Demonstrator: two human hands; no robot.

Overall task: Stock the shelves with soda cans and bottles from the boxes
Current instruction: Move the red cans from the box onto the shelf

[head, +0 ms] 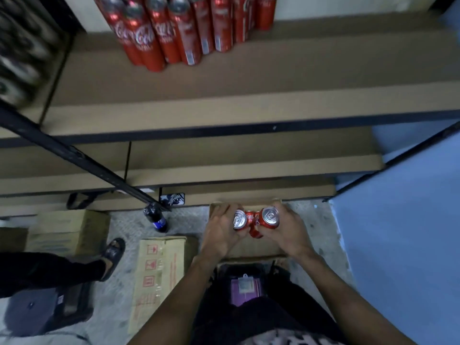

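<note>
Several red cans (174, 33) stand stocked at twelve o'clock on the shelf (298, 78). The left hand (219, 232) and right hand (286, 232) each have a closed grip on soda cans (270, 215) over the box (261, 247) at six o'clock. Much stocking likely remains.

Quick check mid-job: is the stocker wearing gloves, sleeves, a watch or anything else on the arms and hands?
No gloves: the left hand and right hand are bare. The left forearm and right forearm are uncovered too, with no sleeve, watch, band or ring that I can make out.
</note>
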